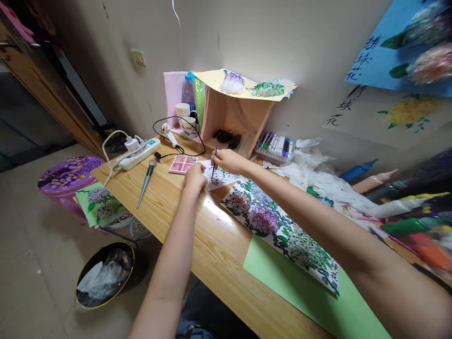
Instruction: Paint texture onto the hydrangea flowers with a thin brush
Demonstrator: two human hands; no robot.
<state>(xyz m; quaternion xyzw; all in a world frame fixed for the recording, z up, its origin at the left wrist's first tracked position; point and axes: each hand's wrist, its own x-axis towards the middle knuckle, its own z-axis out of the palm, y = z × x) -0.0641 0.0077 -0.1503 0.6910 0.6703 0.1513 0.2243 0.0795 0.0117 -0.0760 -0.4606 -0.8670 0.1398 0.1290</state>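
My right hand (228,161) is closed around a thin blue paintbrush (213,165), its tip pointing down at a small white painted paper (219,180). At the left edge of that paper is my left hand (195,177), fingers curled in at the paper's edge and partly hidden. Just behind it lies a pink four-part palette (183,164). Under my right forearm stretches a long flower painting (268,217), with purple, pink and green blooms, partly over a green sheet (271,268).
A large makeup-style brush (146,182) and a power strip (138,154) lie on the left of the wooden table (208,235). Markers (274,145), crumpled tissues (318,172) and paint bottles (406,226) crowd the right. A box (226,113) stands behind; a bin (105,275) is on the floor.
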